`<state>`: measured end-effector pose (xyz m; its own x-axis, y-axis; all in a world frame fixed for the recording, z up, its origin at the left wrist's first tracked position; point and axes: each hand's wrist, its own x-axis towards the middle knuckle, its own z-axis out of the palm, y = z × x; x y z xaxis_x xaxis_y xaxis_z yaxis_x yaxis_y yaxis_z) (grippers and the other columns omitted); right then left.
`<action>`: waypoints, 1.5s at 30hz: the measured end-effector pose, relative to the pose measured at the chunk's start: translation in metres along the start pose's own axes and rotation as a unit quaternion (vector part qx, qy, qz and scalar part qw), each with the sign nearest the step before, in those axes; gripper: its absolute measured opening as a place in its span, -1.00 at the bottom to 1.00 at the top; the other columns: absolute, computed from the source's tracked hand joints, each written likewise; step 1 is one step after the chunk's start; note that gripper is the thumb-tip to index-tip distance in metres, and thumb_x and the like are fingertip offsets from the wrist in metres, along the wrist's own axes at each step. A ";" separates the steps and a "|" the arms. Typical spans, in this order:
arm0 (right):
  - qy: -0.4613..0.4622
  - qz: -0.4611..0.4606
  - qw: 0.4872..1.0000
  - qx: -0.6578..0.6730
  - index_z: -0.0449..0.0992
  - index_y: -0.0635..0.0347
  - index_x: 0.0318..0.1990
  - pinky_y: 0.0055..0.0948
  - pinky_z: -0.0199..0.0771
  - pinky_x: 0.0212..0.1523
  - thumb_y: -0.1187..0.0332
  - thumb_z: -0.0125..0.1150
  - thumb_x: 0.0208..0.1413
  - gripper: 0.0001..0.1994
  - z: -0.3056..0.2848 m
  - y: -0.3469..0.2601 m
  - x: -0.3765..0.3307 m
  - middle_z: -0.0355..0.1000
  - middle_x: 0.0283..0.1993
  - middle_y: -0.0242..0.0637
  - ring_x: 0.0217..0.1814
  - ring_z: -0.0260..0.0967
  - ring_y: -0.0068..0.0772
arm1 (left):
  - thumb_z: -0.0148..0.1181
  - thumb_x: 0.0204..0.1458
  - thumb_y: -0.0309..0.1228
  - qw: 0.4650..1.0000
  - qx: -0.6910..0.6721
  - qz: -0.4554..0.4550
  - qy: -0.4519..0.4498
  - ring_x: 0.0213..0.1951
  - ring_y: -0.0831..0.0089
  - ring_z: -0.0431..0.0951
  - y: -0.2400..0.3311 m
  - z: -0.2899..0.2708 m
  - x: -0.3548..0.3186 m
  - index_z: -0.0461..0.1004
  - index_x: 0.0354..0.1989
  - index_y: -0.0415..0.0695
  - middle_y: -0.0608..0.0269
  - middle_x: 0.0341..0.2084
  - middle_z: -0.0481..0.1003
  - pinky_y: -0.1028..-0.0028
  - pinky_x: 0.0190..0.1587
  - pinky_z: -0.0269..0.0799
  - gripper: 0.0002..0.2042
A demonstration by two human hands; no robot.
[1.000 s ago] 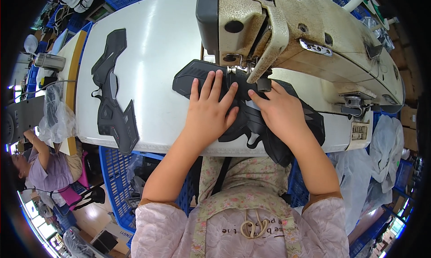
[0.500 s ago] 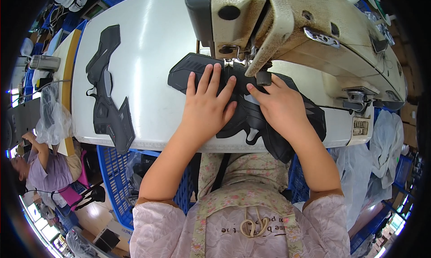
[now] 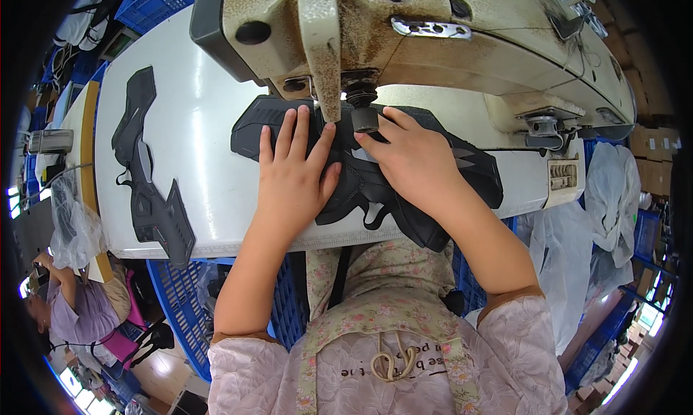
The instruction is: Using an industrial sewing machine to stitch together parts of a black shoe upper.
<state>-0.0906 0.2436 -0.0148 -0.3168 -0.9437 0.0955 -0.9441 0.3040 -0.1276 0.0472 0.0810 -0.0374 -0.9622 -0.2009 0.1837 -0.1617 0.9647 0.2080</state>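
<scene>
A black, flat, shaped piece point(image 3: 253, 126) with stitched edges, pale marks and a small loop lies under the sewing machine point(image 3: 433, 54). My left hand point(image 3: 292, 173) rests flat on its left part, fingers spread. On its right part lies my right hand point(image 3: 411, 158), thumb and forefinger stretched apart towards the machine's dark knob. Its other fingers are partly out of sight. The needle and presser foot are hidden behind the machine's pale guard arm. To the left, a similar black piece point(image 3: 148, 169) lies loose on the white table point(image 3: 209, 220).
A blue crate point(image 3: 188, 307) stands below the table's front edge. Clear plastic sheeting point(image 3: 556, 249) hangs at the right. Over at the far left, a person point(image 3: 79, 307) sits beside a yellow-edged table point(image 3: 88, 148) with a plastic bag point(image 3: 72, 227) on it.
The view has shifted, so the machine head sits further left and covers the needle area. Both hands stay on the black piece, with little visible movement over it.
</scene>
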 end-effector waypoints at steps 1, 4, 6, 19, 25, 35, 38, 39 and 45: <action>0.003 -0.001 1.000 -0.001 0.53 0.09 0.07 -0.27 0.62 -0.13 0.40 0.16 0.01 -0.61 0.000 0.000 0.000 0.36 0.25 -0.14 0.28 0.32 -0.13 | 0.17 0.09 -0.21 1.000 0.002 0.000 0.000 0.37 -0.04 0.13 0.000 0.000 0.000 0.41 0.17 -0.08 -0.14 0.35 0.14 -0.11 0.36 -0.08 -0.54; 0.002 0.001 1.000 -0.001 0.54 0.09 0.06 -0.28 0.62 -0.13 0.39 0.14 0.03 -0.62 -0.001 -0.001 0.001 0.36 0.25 -0.13 0.28 0.32 -0.13 | 0.17 0.09 -0.21 1.000 0.000 0.001 0.001 0.37 -0.04 0.13 0.000 -0.002 0.000 0.41 0.16 -0.08 -0.14 0.35 0.15 -0.11 0.36 -0.08 -0.54; -0.002 0.005 1.000 0.000 0.54 0.09 0.06 -0.28 0.62 -0.13 0.39 0.14 0.04 -0.62 -0.001 -0.001 0.000 0.36 0.25 -0.13 0.28 0.32 -0.12 | 0.17 0.09 -0.21 1.000 -0.001 0.001 0.002 0.37 -0.04 0.13 0.001 0.000 0.000 0.41 0.16 -0.08 -0.14 0.35 0.14 -0.11 0.36 -0.08 -0.54; -0.004 0.003 1.000 -0.003 0.54 0.07 0.07 -0.25 0.62 -0.12 0.40 0.15 0.02 -0.60 0.000 0.000 0.000 0.35 0.27 -0.14 0.28 0.31 -0.13 | 0.26 0.03 -0.15 0.998 -0.029 -0.036 0.035 0.37 -0.11 0.10 -0.005 0.006 -0.002 0.15 0.29 -0.44 -0.26 0.33 0.13 0.03 0.39 -0.02 -0.24; -0.001 0.003 1.000 -0.009 0.55 0.04 0.08 -0.27 0.61 -0.10 0.41 0.15 0.01 -0.59 0.000 0.002 0.003 0.36 0.26 -0.17 0.28 0.32 -0.16 | 0.24 0.02 -0.07 1.000 0.005 -0.027 0.015 0.40 -0.02 0.08 -0.010 0.005 0.004 0.15 0.30 -0.46 -0.27 0.33 0.13 0.07 0.40 -0.03 -0.19; 0.023 0.018 1.000 -0.007 0.55 0.00 0.08 -0.25 0.59 -0.07 0.41 0.19 0.00 -0.59 0.004 0.008 0.015 0.37 0.24 -0.20 0.28 0.32 -0.16 | 0.22 0.04 -0.05 1.000 0.014 -0.014 0.023 0.37 0.00 0.14 -0.024 0.008 0.021 0.22 0.25 -0.43 -0.20 0.22 0.28 0.09 0.39 0.01 -0.24; 0.026 0.024 0.999 -0.019 0.54 0.00 0.09 -0.25 0.59 -0.06 0.41 0.20 0.00 -0.58 0.005 0.008 0.019 0.36 0.25 -0.21 0.28 0.31 -0.17 | 0.21 0.06 -0.12 0.998 0.007 0.005 0.063 0.28 -0.05 0.23 -0.028 0.009 0.027 0.26 0.21 -0.42 -0.18 0.12 0.36 0.09 0.37 0.05 -0.33; 0.026 0.022 0.999 -0.020 0.54 0.00 0.09 -0.25 0.59 -0.06 0.41 0.20 0.00 -0.58 0.006 0.008 0.020 0.36 0.25 -0.21 0.28 0.31 -0.17 | 0.22 0.05 -0.09 0.998 0.006 0.007 0.054 0.31 -0.03 0.21 -0.031 0.009 0.028 0.28 0.19 -0.40 -0.14 0.13 0.36 0.09 0.37 0.06 -0.32; 0.055 0.035 0.998 -0.008 0.51 -0.16 0.09 -0.24 0.58 -0.14 0.47 0.19 0.03 -0.57 0.008 0.006 0.025 0.49 -0.04 -0.25 0.20 0.38 -0.16 | 0.25 0.02 -0.06 0.999 -0.040 0.017 0.031 0.32 0.00 0.21 -0.045 0.009 0.037 0.34 0.14 -0.33 -0.08 0.10 0.38 0.08 0.35 0.10 -0.36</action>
<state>-0.1037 0.2205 -0.0211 -0.3895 -0.9001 0.1952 -0.9202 0.3717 -0.1225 0.0173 0.0318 -0.0483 -0.9512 -0.1799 0.2506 -0.1078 0.9550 0.2765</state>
